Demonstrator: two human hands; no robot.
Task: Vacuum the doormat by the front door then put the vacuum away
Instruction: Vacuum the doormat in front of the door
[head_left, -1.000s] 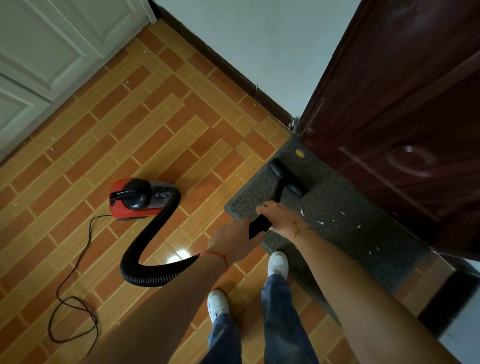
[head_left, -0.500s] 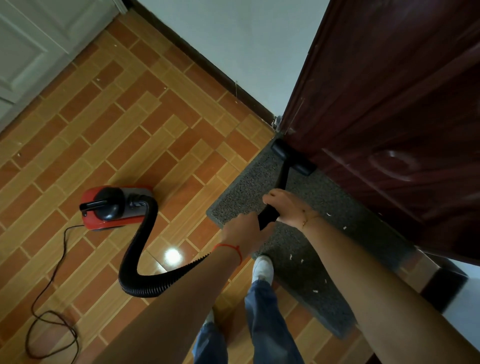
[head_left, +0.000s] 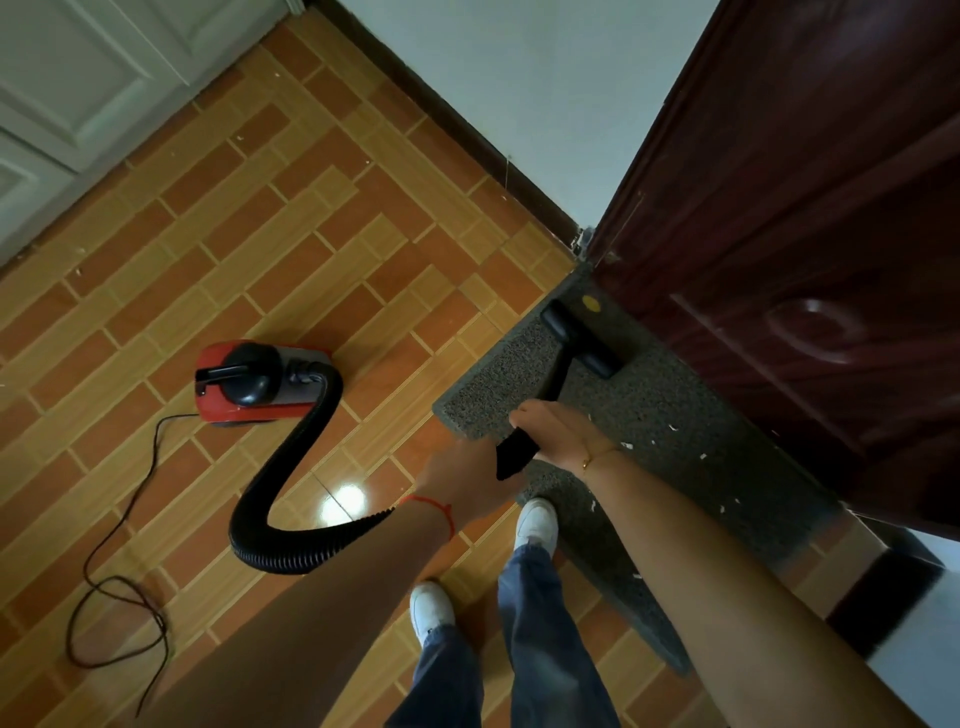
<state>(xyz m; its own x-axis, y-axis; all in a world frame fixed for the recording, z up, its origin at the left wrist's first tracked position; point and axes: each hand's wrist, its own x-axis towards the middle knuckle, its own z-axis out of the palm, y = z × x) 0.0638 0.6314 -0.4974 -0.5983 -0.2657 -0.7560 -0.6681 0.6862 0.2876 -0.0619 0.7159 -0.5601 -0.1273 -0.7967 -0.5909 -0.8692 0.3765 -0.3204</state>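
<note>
Both hands grip the black wand (head_left: 540, 410): the right hand (head_left: 561, 431) curls around it further up, the left hand (head_left: 467, 480) nearer. The nozzle (head_left: 579, 340) rests on the far end of the grey doormat (head_left: 675, 415), beside the dark door (head_left: 805, 260). The red vacuum (head_left: 249, 382) stands on the tiled floor (head_left: 260, 208) to the left.

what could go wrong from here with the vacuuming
The thin black power cord lies in loose loops on the tiled floor; stepping back could snag a foot. The red canister vacuum may tip if the ribbed black hose pulls taut. White scraps on the grey doormat nearer the feet could get missed.
</note>
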